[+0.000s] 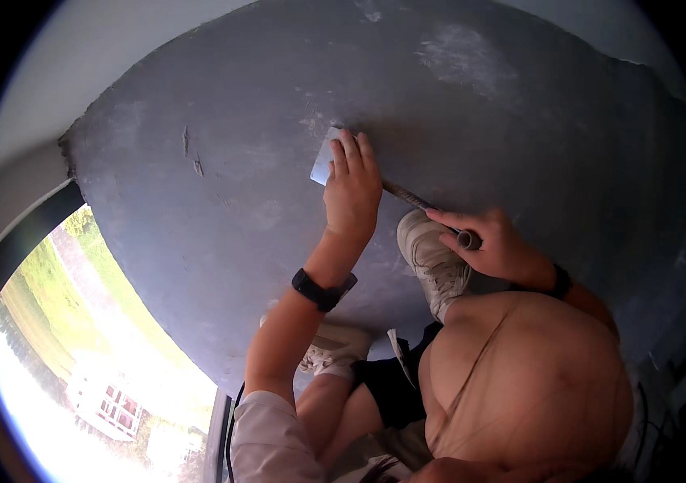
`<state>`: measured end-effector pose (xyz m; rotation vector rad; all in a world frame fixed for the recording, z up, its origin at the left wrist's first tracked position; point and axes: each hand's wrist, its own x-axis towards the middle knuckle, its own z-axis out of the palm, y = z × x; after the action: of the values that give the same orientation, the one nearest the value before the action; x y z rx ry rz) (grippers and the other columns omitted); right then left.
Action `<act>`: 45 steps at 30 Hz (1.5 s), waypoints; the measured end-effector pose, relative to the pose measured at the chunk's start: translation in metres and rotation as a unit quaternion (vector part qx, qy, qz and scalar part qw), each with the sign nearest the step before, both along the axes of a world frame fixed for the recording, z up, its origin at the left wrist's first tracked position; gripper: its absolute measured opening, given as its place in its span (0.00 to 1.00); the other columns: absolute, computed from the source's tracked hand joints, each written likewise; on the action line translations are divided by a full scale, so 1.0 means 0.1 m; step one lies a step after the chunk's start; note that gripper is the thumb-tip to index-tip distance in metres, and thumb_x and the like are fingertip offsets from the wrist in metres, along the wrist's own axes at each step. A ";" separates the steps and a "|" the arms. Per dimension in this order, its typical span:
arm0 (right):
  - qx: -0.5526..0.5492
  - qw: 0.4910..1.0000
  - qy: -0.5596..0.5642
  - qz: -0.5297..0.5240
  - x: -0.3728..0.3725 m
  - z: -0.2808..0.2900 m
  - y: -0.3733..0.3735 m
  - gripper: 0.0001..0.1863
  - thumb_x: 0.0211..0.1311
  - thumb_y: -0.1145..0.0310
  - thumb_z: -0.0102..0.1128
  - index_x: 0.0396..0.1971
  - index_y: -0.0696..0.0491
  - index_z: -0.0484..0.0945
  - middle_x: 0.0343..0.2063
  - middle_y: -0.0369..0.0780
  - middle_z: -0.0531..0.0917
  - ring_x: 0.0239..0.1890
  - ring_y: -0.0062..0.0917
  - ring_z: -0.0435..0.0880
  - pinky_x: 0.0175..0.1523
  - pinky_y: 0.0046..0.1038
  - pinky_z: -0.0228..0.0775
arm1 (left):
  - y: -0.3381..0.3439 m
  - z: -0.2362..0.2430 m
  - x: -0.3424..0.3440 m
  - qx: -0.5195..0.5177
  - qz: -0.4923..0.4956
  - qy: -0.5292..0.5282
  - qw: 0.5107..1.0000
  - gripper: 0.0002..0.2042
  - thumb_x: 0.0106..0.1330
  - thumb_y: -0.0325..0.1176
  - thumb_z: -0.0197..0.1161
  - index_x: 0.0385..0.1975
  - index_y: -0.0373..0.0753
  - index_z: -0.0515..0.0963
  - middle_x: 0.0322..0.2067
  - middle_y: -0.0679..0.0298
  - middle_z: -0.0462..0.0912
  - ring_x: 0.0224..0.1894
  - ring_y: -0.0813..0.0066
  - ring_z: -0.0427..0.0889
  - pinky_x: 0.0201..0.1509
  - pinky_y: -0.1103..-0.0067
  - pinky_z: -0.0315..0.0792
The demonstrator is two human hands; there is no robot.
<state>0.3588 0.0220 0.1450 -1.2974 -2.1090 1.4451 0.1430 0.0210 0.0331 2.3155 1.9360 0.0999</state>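
Note:
A scraper with a wide pale metal blade [321, 167] and a long, worn rod handle [403, 191] lies against the scuffed grey floor surface [246, 97]. My left hand [351, 189] is on the blade, its fingers bent slightly over it and pressing near the far edge. My right hand [496, 245] grips the round end of the handle, lower and to the right, with the index finger along the rod. A dark band is on each wrist. What is under the blade is hidden.
My beige shoes [431, 258] and bent bare legs [520, 370] fill the lower middle and right, close below my hands. A bright window [117, 338] with a dark frame is at lower left. A white wall [45, 88] edges the grey surface at upper left.

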 end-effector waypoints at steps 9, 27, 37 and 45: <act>-0.046 0.995 -0.091 0.020 0.49 0.24 -0.35 0.22 0.58 0.72 0.73 0.54 0.46 0.85 0.18 0.45 0.81 0.13 0.25 0.74 0.23 0.25 0.68 | -0.51 -0.08 0.37 -0.003 -0.072 -0.059 0.996 0.24 0.64 0.27 0.59 0.61 0.27 0.72 0.61 0.37 0.74 0.60 0.43 0.78 0.50 0.68 0.84; -0.079 0.994 -0.069 -0.003 0.36 0.27 -0.29 0.24 0.60 0.69 0.72 0.58 0.45 0.82 0.15 0.47 0.77 0.13 0.31 0.70 0.23 0.29 0.66 | -0.41 -0.12 0.28 0.039 -0.089 -0.051 0.994 0.23 0.61 0.26 0.62 0.59 0.29 0.73 0.57 0.41 0.78 0.58 0.49 0.82 0.45 0.74 0.86; -0.091 0.988 -0.123 0.022 0.34 0.35 -0.22 0.25 0.61 0.71 0.69 0.59 0.43 0.81 0.16 0.46 0.77 0.13 0.33 0.71 0.23 0.30 0.66 | -0.40 -0.18 0.34 0.105 -0.061 -0.045 0.992 0.21 0.62 0.26 0.61 0.56 0.29 0.75 0.55 0.40 0.80 0.53 0.51 0.84 0.37 0.75 0.86; -0.101 0.984 -0.140 0.032 0.28 0.40 -0.16 0.23 0.63 0.71 0.68 0.59 0.43 0.81 0.16 0.47 0.78 0.14 0.36 0.73 0.24 0.31 0.67 | -0.38 -0.21 0.31 0.118 -0.063 -0.031 0.991 0.20 0.62 0.26 0.61 0.55 0.30 0.76 0.54 0.41 0.81 0.53 0.52 0.85 0.35 0.76 0.85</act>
<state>0.3870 0.0063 0.1852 -1.6053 -2.2414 1.6217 0.1739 -0.0166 0.0117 2.5404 1.8317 0.4044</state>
